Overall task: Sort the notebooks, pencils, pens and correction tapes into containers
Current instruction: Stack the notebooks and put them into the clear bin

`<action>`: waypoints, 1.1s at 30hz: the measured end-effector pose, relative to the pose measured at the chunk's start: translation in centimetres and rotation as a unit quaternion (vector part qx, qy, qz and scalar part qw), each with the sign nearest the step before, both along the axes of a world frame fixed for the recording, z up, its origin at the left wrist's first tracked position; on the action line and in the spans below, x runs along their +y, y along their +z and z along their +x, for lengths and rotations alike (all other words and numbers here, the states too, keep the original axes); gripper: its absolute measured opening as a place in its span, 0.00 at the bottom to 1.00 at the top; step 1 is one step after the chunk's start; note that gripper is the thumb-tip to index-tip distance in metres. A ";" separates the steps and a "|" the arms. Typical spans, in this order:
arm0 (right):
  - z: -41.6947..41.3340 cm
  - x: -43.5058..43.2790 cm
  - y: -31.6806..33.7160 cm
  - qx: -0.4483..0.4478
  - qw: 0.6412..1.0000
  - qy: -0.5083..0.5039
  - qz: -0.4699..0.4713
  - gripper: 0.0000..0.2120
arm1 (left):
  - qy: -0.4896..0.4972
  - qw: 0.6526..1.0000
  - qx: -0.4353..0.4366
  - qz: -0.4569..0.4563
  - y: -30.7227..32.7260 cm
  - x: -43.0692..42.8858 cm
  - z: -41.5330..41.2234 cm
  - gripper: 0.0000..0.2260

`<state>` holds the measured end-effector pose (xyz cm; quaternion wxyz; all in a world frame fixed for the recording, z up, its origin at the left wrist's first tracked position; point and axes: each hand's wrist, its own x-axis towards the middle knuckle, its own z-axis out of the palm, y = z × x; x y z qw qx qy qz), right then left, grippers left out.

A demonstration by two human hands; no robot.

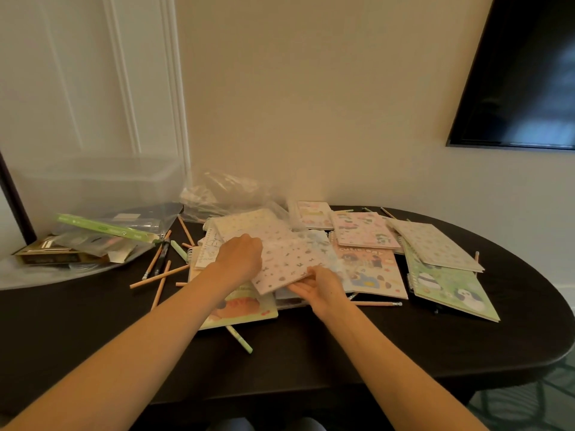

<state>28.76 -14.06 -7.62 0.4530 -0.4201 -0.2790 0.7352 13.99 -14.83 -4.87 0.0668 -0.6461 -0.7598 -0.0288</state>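
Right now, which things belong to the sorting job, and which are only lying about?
Job: dotted notebook, panda notebook, pencils, green pen, clear container.
Lying about: crumpled plastic bag, wall screen.

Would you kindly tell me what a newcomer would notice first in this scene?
The two hands meeting mid-table on a pale speckled notebook: the left hand rests on it, the right hand holds its near edge. Pastel notebooks sprawl around them over the dark table, with a green panda notebook at right and loose pencils at left.
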 end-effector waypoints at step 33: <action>-6.3 7.8 -2.6 -0.200 0.974 0.024 0.107 0.10 | -0.150 0.924 -0.343 0.082 -1.6 4.6 -0.8 0.18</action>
